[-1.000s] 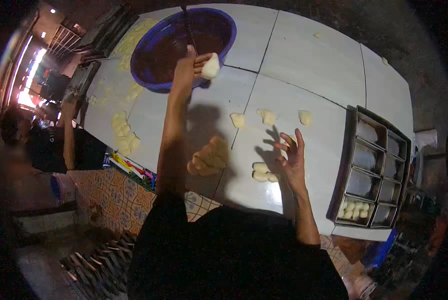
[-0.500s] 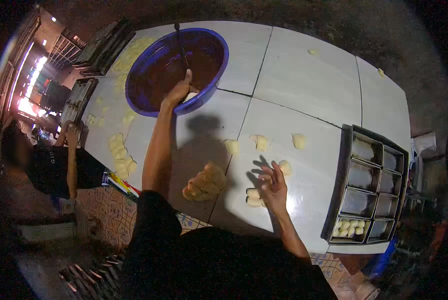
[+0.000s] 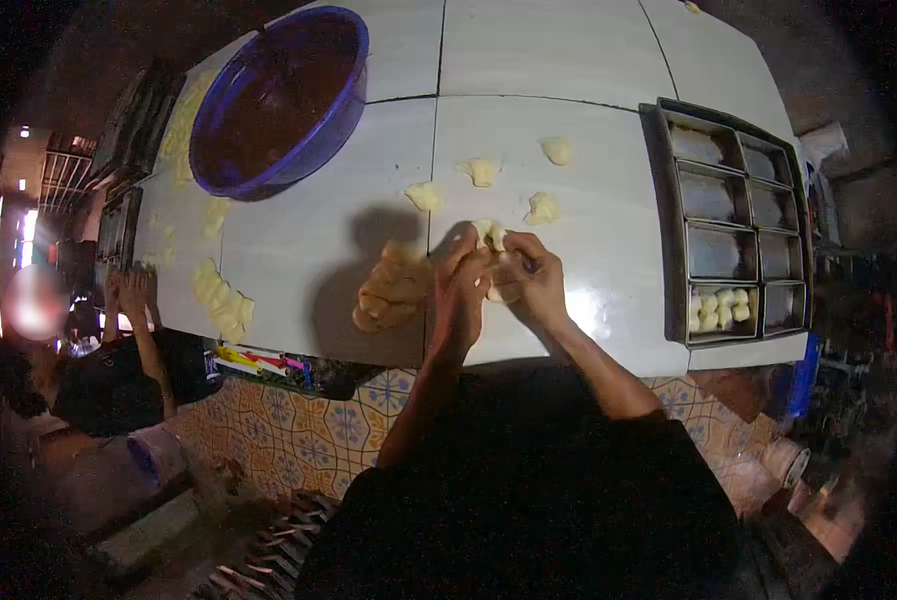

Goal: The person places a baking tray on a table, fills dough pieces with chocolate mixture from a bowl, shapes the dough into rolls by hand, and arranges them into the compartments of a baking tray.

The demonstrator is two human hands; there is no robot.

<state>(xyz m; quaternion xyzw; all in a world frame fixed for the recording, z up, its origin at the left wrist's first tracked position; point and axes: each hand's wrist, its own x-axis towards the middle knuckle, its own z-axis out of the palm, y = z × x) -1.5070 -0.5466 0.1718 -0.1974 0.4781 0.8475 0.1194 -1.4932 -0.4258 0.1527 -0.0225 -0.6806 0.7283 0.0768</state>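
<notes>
Close in front of me, my left hand (image 3: 459, 295) and my right hand (image 3: 537, 280) are brought together around a pale dough piece (image 3: 490, 234). Its far end shows between the fingertips; the rest is covered by my hands. The fingers of both hands are bent in on the dough. Just beyond lie separate dough pieces (image 3: 543, 208) on the white tiled table (image 3: 589, 140). To the left of my left hand, in shadow, rests a heap of dough lumps (image 3: 393, 287).
A purple-blue basin (image 3: 354, 118) holding a brown mass stands at the far left. On the right sits a rack of metal loaf tins (image 3: 721, 252); one tin has several small dough rolls (image 3: 719, 308). Another person's hands (image 3: 129, 292) are at the table's left edge.
My left hand has come from the basin back to the middle and met my right hand at the dough. The camera view has shifted, and the dough pieces beyond look flatter.
</notes>
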